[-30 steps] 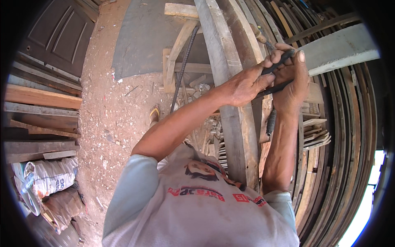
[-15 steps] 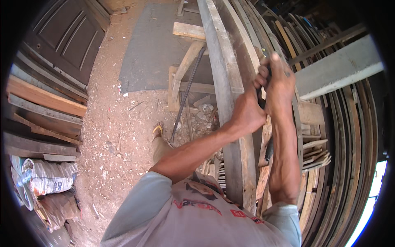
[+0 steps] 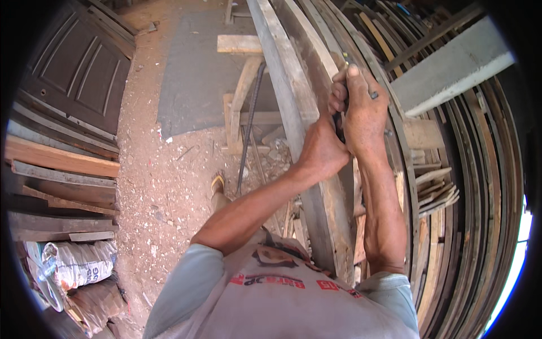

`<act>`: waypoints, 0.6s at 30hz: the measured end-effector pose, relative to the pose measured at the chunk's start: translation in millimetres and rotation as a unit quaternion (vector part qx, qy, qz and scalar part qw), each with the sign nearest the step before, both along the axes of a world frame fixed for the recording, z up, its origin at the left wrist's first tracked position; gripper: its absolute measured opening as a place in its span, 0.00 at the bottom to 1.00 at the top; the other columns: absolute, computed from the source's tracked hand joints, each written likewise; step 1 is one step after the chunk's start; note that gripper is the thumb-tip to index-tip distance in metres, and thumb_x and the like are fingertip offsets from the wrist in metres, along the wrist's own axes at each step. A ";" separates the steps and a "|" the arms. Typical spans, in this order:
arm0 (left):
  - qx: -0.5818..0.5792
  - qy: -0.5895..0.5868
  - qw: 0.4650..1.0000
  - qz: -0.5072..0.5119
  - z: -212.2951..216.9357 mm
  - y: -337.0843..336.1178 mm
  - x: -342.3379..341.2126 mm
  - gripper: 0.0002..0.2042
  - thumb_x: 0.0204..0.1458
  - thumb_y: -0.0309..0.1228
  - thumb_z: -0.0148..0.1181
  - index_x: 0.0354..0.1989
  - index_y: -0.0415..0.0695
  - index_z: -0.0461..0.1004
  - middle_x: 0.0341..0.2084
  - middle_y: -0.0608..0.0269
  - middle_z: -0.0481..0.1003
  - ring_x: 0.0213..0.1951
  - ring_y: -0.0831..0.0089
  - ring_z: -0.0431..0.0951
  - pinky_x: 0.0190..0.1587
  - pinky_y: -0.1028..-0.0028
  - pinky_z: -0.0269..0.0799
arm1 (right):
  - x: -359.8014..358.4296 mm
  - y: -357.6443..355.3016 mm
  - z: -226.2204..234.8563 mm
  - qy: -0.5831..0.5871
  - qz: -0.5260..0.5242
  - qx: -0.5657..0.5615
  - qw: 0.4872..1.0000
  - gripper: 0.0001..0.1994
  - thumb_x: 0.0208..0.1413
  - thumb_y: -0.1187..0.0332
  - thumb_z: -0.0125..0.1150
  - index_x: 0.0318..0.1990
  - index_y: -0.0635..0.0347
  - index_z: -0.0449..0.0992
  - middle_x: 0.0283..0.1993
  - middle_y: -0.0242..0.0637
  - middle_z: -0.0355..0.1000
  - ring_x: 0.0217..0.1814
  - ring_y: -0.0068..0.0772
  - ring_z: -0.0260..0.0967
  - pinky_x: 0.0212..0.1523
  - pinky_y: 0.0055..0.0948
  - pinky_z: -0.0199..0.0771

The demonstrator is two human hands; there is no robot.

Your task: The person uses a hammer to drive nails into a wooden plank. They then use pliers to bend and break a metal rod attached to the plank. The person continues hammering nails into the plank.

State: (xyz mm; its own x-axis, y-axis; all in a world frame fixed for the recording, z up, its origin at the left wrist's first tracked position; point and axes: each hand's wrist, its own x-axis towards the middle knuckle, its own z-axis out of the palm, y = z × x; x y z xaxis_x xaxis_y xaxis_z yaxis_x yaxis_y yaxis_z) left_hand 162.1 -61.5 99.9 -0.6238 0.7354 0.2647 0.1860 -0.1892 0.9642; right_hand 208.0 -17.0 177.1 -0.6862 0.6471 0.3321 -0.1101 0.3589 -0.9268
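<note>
Head view only. A long, curved grey plank, weathered and rough-grained, is seen standing on edge, running from the top centre down past the torso. Both hands are clasped together at its right side, about mid-length. The left hand is clenched, pressed against the plank's edge and against the other hand. The right hand is closed around a dark, slim tool; only a short dark piece is seen between the hands, and its type cannot be told. The thumb is laid flat on top.

A stack of bent wooden strips, thin and arched, brown and grey, is packed along the right side. A pale, flat-faced square beam is seen crossing above them. A ribbed steel rod is leaned beside a rough wooden trestle. The floor is reddish dirt strewn with sawdust and chips. A dark panelled door and flat planks are stacked at left, a woven white sack lower left. A sandalled foot is seen on the dirt. A grey T-shirt with red print is worn.
</note>
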 end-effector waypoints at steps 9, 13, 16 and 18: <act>-0.059 0.041 0.986 -0.153 9.9 4.4 -3.8 0.31 0.50 0.40 0.75 0.53 0.31 0.67 0.44 0.46 0.77 0.45 0.61 0.80 0.50 0.61 0.75 | 13.0 44.3 14.7 -0.069 -0.069 -0.065 0.993 0.19 0.68 0.59 0.52 0.43 0.71 0.80 0.36 0.44 0.80 0.36 0.35 0.79 0.35 0.32 0.76; 0.033 0.019 0.983 -0.181 -5.8 8.0 5.4 0.38 0.58 0.65 0.59 0.47 0.33 0.69 0.27 0.54 0.74 0.33 0.60 0.79 0.38 0.63 0.76 | 74.1 30.8 25.8 -0.038 -0.124 0.035 0.991 0.25 0.71 0.56 0.46 0.53 0.75 0.77 0.45 0.52 0.81 0.45 0.36 0.81 0.36 0.30 0.75; 0.032 0.030 0.979 -0.198 14.4 3.2 12.7 0.39 0.64 0.69 0.41 0.45 0.35 0.70 0.26 0.55 0.75 0.32 0.63 0.79 0.35 0.63 0.76 | 98.8 18.8 27.5 0.027 -0.181 0.058 0.981 0.27 0.74 0.55 0.43 0.55 0.77 0.74 0.46 0.53 0.81 0.46 0.36 0.82 0.33 0.27 0.73; 0.048 -0.006 0.980 -0.193 16.8 4.7 14.7 0.37 0.66 0.67 0.39 0.42 0.36 0.71 0.25 0.57 0.75 0.31 0.66 0.78 0.36 0.61 0.76 | 105.3 15.3 26.6 0.054 -0.174 0.033 0.983 0.28 0.75 0.54 0.42 0.56 0.78 0.73 0.46 0.53 0.81 0.46 0.35 0.82 0.31 0.24 0.72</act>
State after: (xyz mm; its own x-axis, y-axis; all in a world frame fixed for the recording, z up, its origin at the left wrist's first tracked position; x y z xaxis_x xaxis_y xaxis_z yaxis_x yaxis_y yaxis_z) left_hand 176.8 -56.8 116.7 -0.3068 0.8894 0.3388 0.0714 -0.3335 0.9400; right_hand 313.3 -1.8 203.7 -0.3853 0.8114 0.4395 -0.0664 0.4506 -0.8902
